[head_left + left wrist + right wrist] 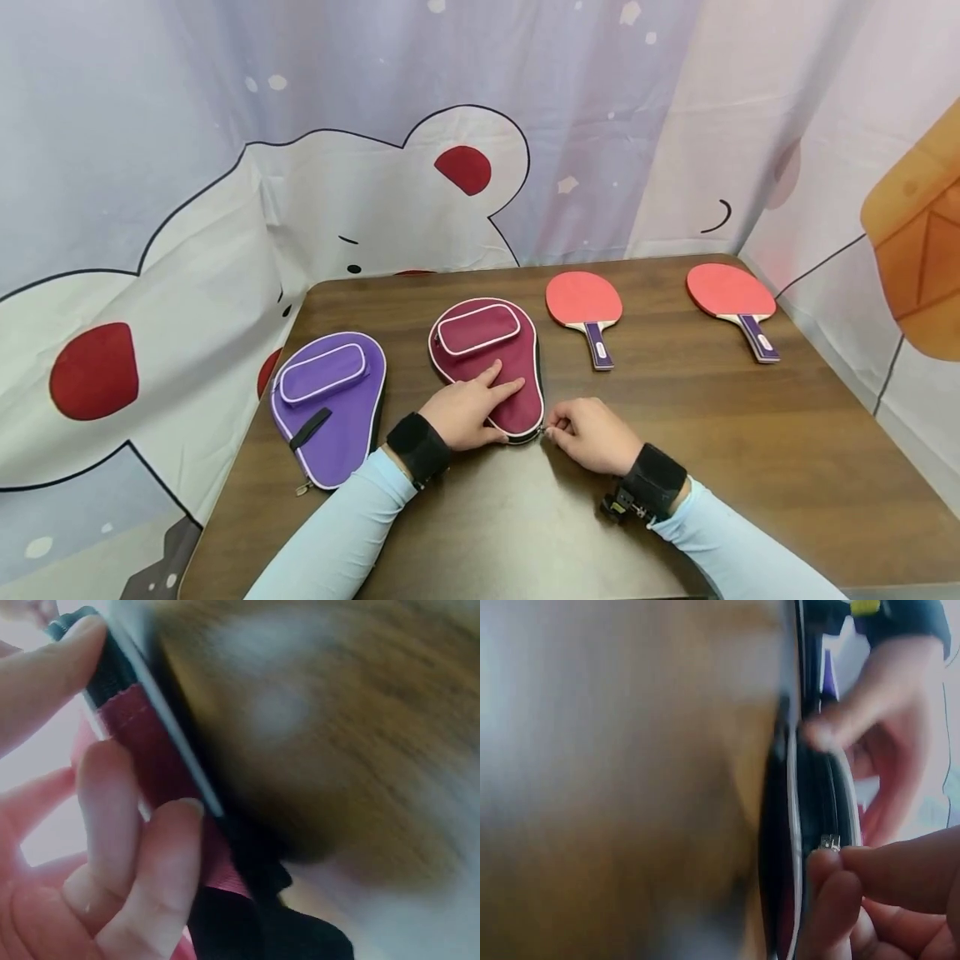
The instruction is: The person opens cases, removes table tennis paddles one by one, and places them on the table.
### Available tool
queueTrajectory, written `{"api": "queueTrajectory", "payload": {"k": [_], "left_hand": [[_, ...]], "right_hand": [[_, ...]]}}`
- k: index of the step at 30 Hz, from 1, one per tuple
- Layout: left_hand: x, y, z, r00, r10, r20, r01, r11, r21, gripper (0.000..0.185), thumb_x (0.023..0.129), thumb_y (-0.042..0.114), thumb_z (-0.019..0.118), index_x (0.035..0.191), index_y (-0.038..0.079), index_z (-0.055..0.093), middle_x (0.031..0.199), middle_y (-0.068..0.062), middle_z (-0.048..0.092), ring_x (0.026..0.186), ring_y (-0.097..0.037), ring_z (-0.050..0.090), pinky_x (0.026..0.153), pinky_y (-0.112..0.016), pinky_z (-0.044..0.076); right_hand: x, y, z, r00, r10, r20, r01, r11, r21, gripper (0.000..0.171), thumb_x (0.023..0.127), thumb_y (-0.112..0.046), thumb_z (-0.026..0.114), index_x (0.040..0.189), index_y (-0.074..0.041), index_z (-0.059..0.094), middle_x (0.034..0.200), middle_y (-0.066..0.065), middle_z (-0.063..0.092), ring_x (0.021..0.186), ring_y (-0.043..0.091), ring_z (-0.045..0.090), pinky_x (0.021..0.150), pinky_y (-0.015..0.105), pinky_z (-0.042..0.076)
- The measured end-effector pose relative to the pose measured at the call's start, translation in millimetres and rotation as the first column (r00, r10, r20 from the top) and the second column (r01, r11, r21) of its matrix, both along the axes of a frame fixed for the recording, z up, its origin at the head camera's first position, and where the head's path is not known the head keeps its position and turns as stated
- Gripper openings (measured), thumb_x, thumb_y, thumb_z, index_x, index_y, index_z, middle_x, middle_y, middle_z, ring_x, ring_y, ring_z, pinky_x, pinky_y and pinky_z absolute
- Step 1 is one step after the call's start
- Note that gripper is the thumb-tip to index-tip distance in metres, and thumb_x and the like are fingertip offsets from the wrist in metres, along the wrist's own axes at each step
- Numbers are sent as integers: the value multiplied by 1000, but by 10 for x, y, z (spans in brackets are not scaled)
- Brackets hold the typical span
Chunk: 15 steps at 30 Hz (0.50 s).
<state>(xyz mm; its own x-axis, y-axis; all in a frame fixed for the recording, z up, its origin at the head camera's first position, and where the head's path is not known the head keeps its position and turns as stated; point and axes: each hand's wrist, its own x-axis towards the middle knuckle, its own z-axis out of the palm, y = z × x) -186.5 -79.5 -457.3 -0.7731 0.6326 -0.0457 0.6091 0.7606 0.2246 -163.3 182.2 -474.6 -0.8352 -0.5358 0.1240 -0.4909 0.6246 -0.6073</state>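
Note:
A dark red paddle case (518,406) with white piping and a small front pocket (478,327) lies on the table. My left hand (462,414) rests on its narrow end, two fingers spread over the top and the thumb at the black zippered edge. In the left wrist view, other fingers (171,859) touch the case's side. My right hand (592,435) pinches the zipper pull at the lower right corner; the metal slider (829,841) shows just past the fingertips in the right wrist view. Much of the pull is hidden by the fingers.
A purple paddle case (341,433) with a black strap lies at the left. Two red table tennis paddles, one (583,297) right of the red case and another (731,290) farther right, lie toward the back. A printed curtain (390,200) hangs behind the brown table (750,467).

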Motion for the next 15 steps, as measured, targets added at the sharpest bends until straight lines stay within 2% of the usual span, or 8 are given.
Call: {"api": "queueTrajectory", "payload": {"k": [3, 7, 10, 15], "left_hand": [[-35, 37, -5, 999, 7, -46, -7, 1000, -4, 88, 93, 51, 88, 167, 22, 50, 168, -27, 43, 113, -40, 76, 104, -46, 58], [-60, 54, -8, 998, 2, -64, -4, 999, -32, 90, 92, 53, 88, 167, 23, 49, 167, -26, 45, 107, -39, 78, 102, -46, 59], [-58, 38, -9, 998, 4, -70, -8, 998, -62, 90, 91, 53, 89, 167, 25, 50, 167, -23, 46, 109, -38, 78, 101, -45, 59], [-50, 39, -8, 994, 5, -107, -15, 995, -95, 87, 93, 54, 86, 167, 23, 51, 165, -21, 50, 112, -36, 77, 99, -46, 60]], "right_hand": [[30, -38, -6, 1000, 13, -18, -13, 1000, -5, 15, 97, -6, 77, 87, -16, 75, 75, -16, 63, 68, -2, 56, 64, 26, 50], [33, -25, -24, 998, -40, -53, 41, 999, 4, 18, 95, -6, 78, 83, -19, 74, 72, -17, 62, 66, -2, 56, 63, 26, 49], [43, 1, -29, 995, -74, -67, 75, 997, 22, 20, 95, -8, 79, 81, -21, 74, 70, -17, 62, 65, -2, 56, 62, 26, 49], [108, -38, 7, 989, -80, -122, 92, 991, 98, 20, 95, -11, 79, 80, -21, 71, 66, -17, 57, 61, 0, 52, 58, 28, 46]]}}
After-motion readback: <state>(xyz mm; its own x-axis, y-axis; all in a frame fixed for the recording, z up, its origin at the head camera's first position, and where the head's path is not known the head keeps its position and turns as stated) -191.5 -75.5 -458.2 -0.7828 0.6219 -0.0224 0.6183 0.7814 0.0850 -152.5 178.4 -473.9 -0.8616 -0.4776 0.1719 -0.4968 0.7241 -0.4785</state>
